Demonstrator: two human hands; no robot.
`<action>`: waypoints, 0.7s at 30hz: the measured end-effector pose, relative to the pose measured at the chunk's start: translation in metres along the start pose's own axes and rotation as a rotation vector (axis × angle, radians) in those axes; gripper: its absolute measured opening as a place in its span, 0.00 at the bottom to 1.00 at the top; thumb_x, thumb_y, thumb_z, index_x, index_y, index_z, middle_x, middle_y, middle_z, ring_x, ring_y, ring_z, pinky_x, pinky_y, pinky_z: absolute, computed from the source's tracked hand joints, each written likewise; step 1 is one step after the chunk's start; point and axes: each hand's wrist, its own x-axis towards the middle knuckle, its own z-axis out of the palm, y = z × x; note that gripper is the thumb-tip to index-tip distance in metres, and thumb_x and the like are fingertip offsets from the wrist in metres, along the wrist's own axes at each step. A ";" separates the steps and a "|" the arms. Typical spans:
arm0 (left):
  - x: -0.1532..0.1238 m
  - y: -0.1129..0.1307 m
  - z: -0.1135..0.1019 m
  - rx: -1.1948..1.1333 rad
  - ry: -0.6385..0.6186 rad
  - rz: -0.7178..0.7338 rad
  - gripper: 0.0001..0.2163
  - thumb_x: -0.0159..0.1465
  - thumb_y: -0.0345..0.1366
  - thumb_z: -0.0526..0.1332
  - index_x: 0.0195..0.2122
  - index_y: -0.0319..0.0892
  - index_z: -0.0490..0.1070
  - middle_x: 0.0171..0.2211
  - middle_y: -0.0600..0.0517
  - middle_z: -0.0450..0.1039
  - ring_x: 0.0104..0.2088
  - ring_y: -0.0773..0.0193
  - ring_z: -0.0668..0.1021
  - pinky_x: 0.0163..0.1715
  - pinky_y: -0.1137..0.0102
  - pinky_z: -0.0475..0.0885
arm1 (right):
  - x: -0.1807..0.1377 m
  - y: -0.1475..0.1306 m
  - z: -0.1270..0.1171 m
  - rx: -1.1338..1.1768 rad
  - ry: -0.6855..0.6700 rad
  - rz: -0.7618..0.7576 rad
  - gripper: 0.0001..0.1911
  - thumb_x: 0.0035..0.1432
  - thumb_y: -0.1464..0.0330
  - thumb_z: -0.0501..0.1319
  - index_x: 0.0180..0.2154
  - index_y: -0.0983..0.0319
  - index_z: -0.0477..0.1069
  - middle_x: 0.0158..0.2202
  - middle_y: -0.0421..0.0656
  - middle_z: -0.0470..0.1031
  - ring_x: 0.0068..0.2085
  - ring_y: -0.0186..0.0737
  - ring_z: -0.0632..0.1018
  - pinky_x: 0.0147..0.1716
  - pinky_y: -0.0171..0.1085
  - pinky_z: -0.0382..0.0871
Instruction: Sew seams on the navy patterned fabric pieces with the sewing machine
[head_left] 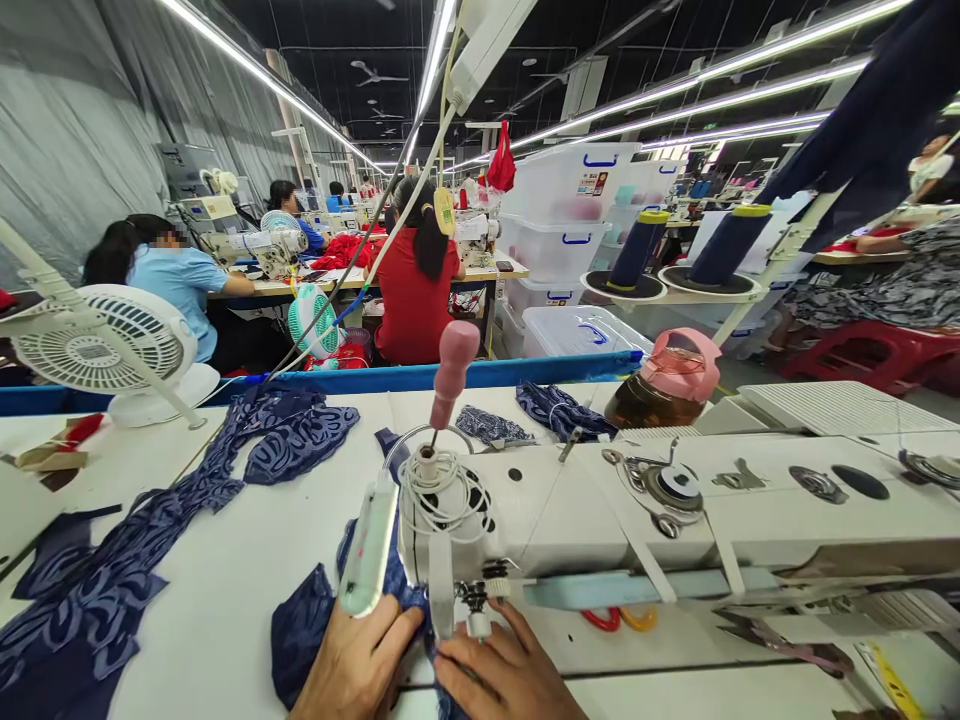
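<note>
My left hand [358, 665] and my right hand [506, 678] lie flat on a piece of dark blue lace fabric [304, 625] under the head of a white sewing machine [675, 510]. The left hand presses the fabric just left of the needle area [474, 610], the right hand just right of it. Neither hand grips anything; the fingers rest spread on the cloth. A long strip of the same blue patterned fabric [112, 570] trails across the white table [225, 560] to the left.
A white desk fan [97, 350] stands at the far left. Two dark blue thread cones [637, 250] rise behind the machine, beside a pink-lidded jar [671, 380]. Red-handled scissors [619, 620] lie under the machine arm. Other people sew at tables beyond; clear plastic bins [562, 240] are stacked there.
</note>
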 end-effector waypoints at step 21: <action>0.017 0.009 -0.002 0.012 0.102 -0.024 0.17 0.76 0.30 0.45 0.43 0.40 0.74 0.28 0.55 0.74 0.28 0.68 0.77 0.47 0.67 0.65 | -0.006 -0.009 0.016 0.020 0.085 0.027 0.06 0.70 0.71 0.59 0.38 0.60 0.74 0.34 0.30 0.80 0.35 0.26 0.78 0.72 0.46 0.38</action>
